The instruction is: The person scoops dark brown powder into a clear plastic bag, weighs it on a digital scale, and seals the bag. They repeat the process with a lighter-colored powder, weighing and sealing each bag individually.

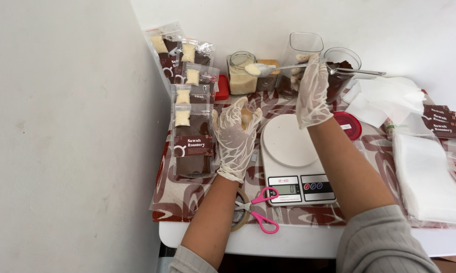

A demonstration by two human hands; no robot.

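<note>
- Where the white bench [288, 245] meets the corner of the wall, a brown-and-white patterned cloth [175, 194] covers most of its top
- At the far right lies a stack of clear plastic bags [430, 177], with crumpled white paper [384, 98] behind it
- A white digital kitchen scale [294, 159] sits in the middle, its round platter bare
- Filled brown pouches [190, 96], each with a small packet of pale powder, lie in a row along the left wall
- The right hand [313, 91], in a thin clear glove, has its grip closed on the handle of a long metal spoon [288, 67] held level above the scale, the bowl heaped with white powder
- The left hand [235, 134], also gloved, is closed round a small clear bag [245, 117] just left of the scale and below the spoon's bowl
- A glass jar of pale powder [241, 73] stands at the back, right behind the spoon bowl
- Pink-handled scissors [261, 207] lie at the front edge, beside the left wrist
- A red lid [350, 124] rests right of the scale
</note>
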